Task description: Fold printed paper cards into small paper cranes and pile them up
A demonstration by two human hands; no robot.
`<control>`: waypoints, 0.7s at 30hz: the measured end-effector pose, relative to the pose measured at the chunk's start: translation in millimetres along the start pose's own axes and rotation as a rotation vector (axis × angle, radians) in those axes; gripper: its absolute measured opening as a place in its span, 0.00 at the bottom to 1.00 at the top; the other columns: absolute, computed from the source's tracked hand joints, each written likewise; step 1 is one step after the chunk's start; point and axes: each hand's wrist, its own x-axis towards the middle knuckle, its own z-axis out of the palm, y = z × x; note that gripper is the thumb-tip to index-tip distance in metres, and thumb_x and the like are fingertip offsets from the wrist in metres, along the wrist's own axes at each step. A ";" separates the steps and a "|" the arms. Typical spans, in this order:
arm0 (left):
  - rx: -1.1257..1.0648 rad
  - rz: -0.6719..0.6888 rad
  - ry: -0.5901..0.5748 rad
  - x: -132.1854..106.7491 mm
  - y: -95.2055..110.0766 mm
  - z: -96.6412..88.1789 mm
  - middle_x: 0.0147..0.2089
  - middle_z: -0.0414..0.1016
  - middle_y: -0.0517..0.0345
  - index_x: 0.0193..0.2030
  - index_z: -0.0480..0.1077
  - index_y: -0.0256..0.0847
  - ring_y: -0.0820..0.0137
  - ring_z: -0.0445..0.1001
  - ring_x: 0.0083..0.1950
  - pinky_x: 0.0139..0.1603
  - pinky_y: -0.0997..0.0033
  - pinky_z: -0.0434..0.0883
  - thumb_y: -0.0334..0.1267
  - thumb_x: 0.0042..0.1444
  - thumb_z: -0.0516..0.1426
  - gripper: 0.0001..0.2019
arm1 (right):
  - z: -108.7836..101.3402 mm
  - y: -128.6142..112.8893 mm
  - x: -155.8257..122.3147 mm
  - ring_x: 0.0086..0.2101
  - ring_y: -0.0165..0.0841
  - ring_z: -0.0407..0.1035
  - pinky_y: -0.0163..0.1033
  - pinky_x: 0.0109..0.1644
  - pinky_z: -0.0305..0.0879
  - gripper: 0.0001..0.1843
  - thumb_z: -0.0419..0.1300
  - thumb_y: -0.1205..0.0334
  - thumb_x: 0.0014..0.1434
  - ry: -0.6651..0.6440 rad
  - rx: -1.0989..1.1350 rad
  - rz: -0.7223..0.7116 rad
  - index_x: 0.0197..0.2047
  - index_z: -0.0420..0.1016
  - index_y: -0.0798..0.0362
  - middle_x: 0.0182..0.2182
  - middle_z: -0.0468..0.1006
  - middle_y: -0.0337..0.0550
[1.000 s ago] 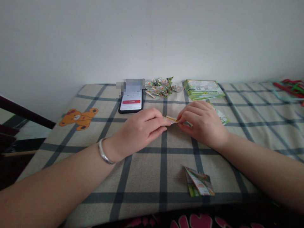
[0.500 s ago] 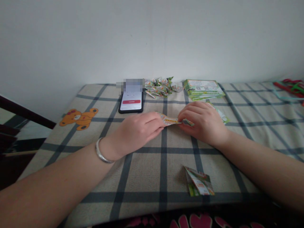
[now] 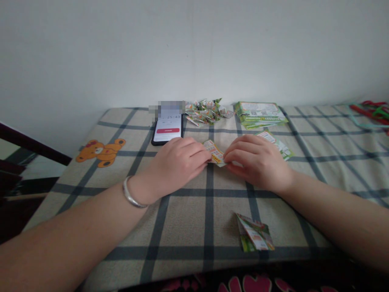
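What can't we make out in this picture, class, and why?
Head view: parts of the paper, covered by the left hand and right hand.
Head view: phone, its top masked by pixelated blocks.
Head view: red and green things, blurred, cut by the right edge.
Head view: stack of cards, fine print too small.

A black-edged phone point(image 3: 168, 136), its screen showing a red bar, rests on a checked tablecloth point(image 3: 188, 219). Left of the phone is an orange bear figure point(image 3: 105, 154); farther left, a dark bar point(image 3: 30, 144). A pale wall point(image 3: 194, 48) stands behind the phone; far to its right lie blurred red and green items point(image 3: 372, 111).
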 end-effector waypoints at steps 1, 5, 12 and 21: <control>0.009 0.004 0.002 -0.1 0.2 0.4 0.40 0.77 0.54 0.41 0.73 0.38 0.62 0.74 0.42 0.43 0.61 0.73 0.34 0.64 0.54 0.07 | 0.0 -1.4 0.5 0.37 0.36 0.70 0.41 0.40 0.64 0.08 0.56 0.61 0.65 0.006 0.005 -0.011 0.36 0.75 0.52 0.34 0.79 0.44; -0.064 -0.026 -0.002 -1.3 -0.8 3.3 0.41 0.77 0.53 0.41 0.73 0.37 0.64 0.74 0.42 0.44 0.64 0.73 0.34 0.64 0.54 0.07 | 1.2 -1.8 1.3 0.37 0.35 0.70 0.41 0.41 0.65 0.08 0.56 0.60 0.65 0.014 0.038 -0.027 0.38 0.75 0.52 0.34 0.79 0.43; -0.148 -0.088 -0.063 -1.7 -1.4 3.2 0.41 0.76 0.55 0.41 0.74 0.38 0.67 0.75 0.41 0.42 0.67 0.73 0.33 0.63 0.54 0.07 | 4.0 5.5 0.4 0.37 0.36 0.70 0.41 0.41 0.65 0.08 0.56 0.61 0.66 0.010 0.043 -0.015 0.39 0.75 0.53 0.35 0.79 0.45; -0.144 -0.049 -0.041 -4.0 -1.4 2.8 0.43 0.77 0.58 0.42 0.74 0.40 0.67 0.77 0.41 0.41 0.67 0.74 0.31 0.62 0.56 0.06 | 6.4 12.3 -0.7 0.40 0.37 0.70 0.43 0.44 0.67 0.10 0.55 0.62 0.66 -0.041 0.044 -0.040 0.40 0.77 0.54 0.37 0.80 0.46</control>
